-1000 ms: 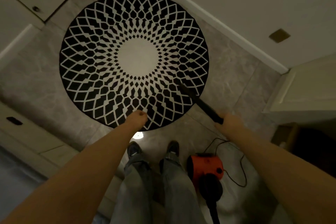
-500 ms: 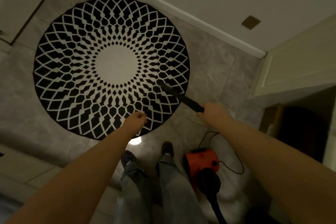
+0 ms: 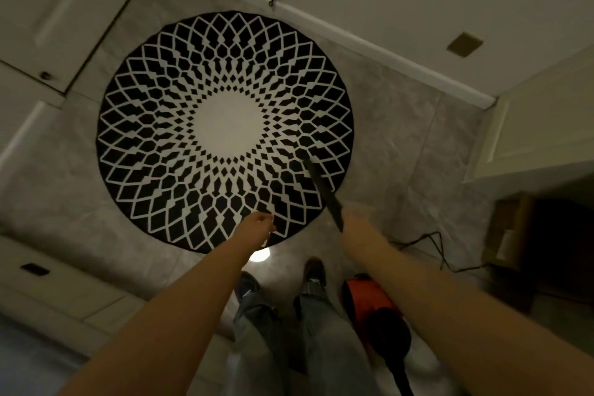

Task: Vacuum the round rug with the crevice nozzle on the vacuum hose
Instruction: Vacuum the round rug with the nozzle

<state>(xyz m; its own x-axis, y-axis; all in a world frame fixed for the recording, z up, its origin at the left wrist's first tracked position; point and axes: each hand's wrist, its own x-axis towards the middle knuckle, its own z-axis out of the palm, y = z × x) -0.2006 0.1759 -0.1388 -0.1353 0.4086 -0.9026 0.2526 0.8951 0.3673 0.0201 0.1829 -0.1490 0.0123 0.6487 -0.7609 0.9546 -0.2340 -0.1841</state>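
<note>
- The round rug (image 3: 225,128), black with a white lattice and a plain pale centre, is laid flat on the grey tiled floor (image 3: 401,125); it fills the middle of the view, with its near rim just ahead of the person's shoes (image 3: 313,273).
- The crevice nozzle (image 3: 321,190) is held slanted over the rug at about 4 o'clock from the pale centre, its tip set on or just above the pile (contact cannot be confirmed) and its rear end crossing the rim toward the right hand (image 3: 356,225).
- The right hand's fingers are wrapped around the rear of the nozzle; the low slant is judged to keep the narrow mouth close to the pile.
- The left hand (image 3: 257,227) is held loosely curled over the rim near 6 o'clock, with nothing gripped; it is judged to be kept free for balance.
- The orange vacuum (image 3: 366,296) is stood on the floor beside the right foot, its black hose (image 3: 398,376) leading off the bottom edge and its cord (image 3: 430,239) trailing to the right, so that slack is kept behind the working arm.
- Against the frame half a second before, the nozzle is seen swung to a steeper line, and the rug sits further right in the view.
</note>
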